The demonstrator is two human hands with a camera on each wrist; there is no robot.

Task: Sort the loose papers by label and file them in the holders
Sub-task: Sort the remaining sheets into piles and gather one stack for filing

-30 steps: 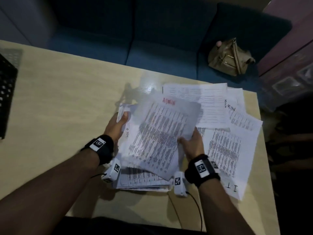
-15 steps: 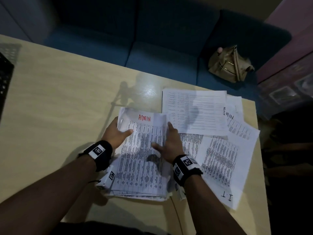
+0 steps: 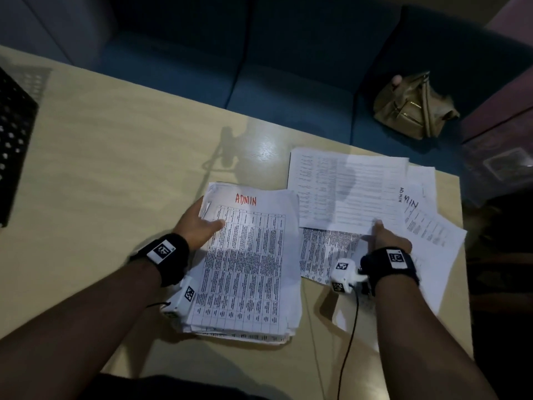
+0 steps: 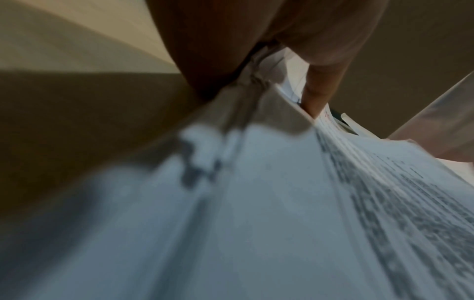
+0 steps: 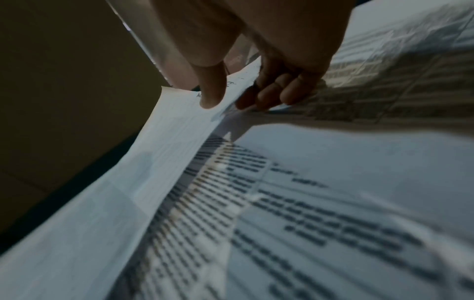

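A stack of printed sheets (image 3: 251,264), topped by one marked ADMIN in red, lies on the table (image 3: 101,168) in front of me. My left hand (image 3: 202,223) grips the stack's upper left edge, thumb (image 4: 318,91) on top and palm at the side. To the right lie several loose sheets (image 3: 427,226), overlapping. My right hand (image 3: 377,232) pinches the near edge of the top loose sheet (image 3: 346,192). In the right wrist view the thumb (image 5: 210,95) lies on that sheet (image 5: 179,125) and the fingers (image 5: 277,93) curl under it.
A black mesh holder (image 3: 11,140) stands at the table's left edge. Behind the table runs a blue sofa (image 3: 288,82) with a tan bag (image 3: 412,108) on it. The loose sheets reach the table's right edge (image 3: 464,255).
The ADMIN sheet came down flat onto the stack. My right hand then left the stack, moved right and took hold of a loose sheet. The left hand kept its grip.
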